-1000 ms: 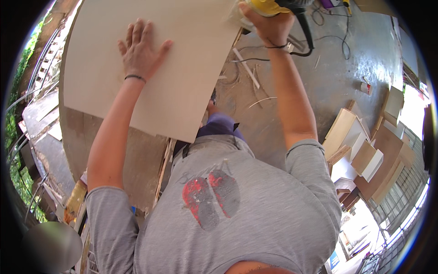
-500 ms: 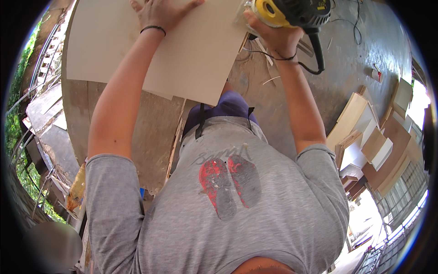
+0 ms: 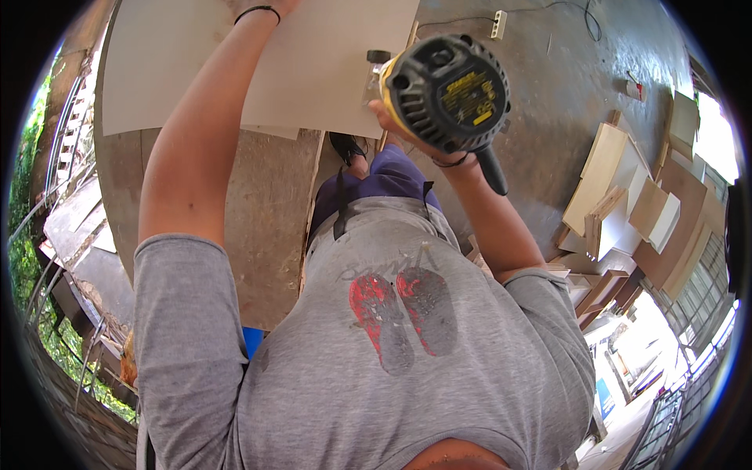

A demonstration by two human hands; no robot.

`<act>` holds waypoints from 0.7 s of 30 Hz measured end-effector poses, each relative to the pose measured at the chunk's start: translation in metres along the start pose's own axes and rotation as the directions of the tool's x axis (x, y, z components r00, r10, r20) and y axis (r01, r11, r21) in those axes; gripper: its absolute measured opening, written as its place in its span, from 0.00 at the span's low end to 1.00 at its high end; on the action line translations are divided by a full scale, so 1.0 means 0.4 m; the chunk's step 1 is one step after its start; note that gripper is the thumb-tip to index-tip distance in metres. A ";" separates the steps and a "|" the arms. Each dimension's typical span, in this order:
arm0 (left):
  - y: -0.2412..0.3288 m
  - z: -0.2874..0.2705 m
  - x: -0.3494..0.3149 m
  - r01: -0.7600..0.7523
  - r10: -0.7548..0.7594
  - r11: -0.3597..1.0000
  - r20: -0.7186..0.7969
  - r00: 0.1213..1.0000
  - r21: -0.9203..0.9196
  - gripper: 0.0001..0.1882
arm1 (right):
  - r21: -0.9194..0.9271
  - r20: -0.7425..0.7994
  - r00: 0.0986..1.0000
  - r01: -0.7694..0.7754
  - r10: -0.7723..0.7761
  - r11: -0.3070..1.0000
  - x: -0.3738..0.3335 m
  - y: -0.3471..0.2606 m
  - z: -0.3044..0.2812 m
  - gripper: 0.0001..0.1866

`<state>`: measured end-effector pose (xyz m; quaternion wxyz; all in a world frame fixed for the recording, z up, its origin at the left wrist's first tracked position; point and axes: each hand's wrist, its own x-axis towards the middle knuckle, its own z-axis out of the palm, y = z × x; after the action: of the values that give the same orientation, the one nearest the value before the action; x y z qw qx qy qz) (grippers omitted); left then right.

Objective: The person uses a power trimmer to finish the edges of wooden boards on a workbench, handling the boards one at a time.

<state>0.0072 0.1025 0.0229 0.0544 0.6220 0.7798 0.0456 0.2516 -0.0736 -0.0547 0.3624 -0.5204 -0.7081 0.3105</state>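
At the right edge of the flat pale board (image 3: 321, 70), the right hand (image 3: 403, 136) grips a yellow-and-black power tool (image 3: 453, 94); the left hand (image 3: 268, 4), farther forward, is cropped, opening unclear.

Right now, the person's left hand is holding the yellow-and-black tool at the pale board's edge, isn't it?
Only the hand is wrong: the head view shows the right hand holding the yellow-and-black tool at the edge of the pale board.
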 end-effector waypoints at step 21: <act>0.026 0.133 -0.047 -0.297 0.291 0.943 -0.057 0.955 -0.148 0.45 | 0.452 0.000 0.988 -0.140 0.157 0.881 -0.168 -0.294 -0.179 0.29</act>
<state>0.0289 0.0868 -0.0277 0.0817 0.7243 0.6732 0.1245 0.2646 -0.1650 0.0676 0.4611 -0.4805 -0.5684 0.4831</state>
